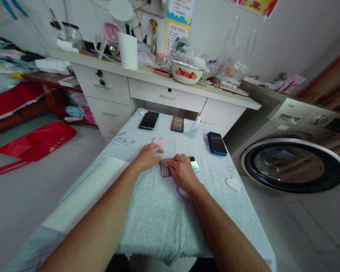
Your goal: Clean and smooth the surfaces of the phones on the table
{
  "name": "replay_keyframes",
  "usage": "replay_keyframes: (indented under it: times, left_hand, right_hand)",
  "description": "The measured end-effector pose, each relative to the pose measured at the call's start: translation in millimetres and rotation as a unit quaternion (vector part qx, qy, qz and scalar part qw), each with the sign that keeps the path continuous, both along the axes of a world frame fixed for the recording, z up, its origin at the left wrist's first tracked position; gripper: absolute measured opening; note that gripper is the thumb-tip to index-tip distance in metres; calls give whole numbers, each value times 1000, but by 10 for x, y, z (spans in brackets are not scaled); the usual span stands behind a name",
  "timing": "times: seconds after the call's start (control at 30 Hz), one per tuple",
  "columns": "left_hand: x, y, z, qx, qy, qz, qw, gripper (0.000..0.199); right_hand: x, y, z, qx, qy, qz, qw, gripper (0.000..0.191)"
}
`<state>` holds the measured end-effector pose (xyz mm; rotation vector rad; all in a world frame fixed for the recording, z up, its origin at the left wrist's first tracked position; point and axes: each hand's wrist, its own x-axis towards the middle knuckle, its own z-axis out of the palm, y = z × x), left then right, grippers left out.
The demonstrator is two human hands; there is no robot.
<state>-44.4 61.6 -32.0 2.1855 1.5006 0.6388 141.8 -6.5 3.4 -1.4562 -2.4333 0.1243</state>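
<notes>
A smartphone (166, 171) lies across the middle of the cloth-covered table, its shiny grey-green back facing up. Over it rests my right hand (183, 170), fingers bent together and pressed on the phone's back. Whatever may be under those fingertips is hidden. My left hand (149, 155) is at the phone's left end, fingers apart, its thumb at or very near the corner. Farther back on the cloth lie a black phone (149, 120), a smaller brown-framed phone (177, 124) and a stack of dark phones (217, 144). A clear spray bottle (194, 127) stands among them.
A pale folded strip (85, 194) runs along the table's left side. Behind is a white desk (167, 92) bearing a floral bowl (187, 72) and a paper roll (128, 51). A washing machine (294, 124) stands right; a red bag (36, 141) lies on the floor left.
</notes>
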Motion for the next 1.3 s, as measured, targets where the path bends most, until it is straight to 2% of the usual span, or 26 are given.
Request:
replay_keyframes:
  times: [0.23,0.43,0.73,1.03,1.3]
  left_hand:
    - [3,-20,31,-8,5,3,1000,28]
    - [0,-25,35,-4,6,-3,1000,28]
    - [7,-38,74,-11,15,-2,1000,27]
    - [-6,-8,14,-3,5,0,1000,26]
    - [7,-37,57,-14,13,5,1000,28]
  right_hand:
    - [3,14,-13,2,8,-3,1000,24]
    - [42,56,-66,9,4,-35,999,25]
    - [84,100,-32,3,-17,-75,997,28]
    - [169,161,-79,19,-20,-115,993,28]
    - [221,197,-103,21,-15,-134,991,27]
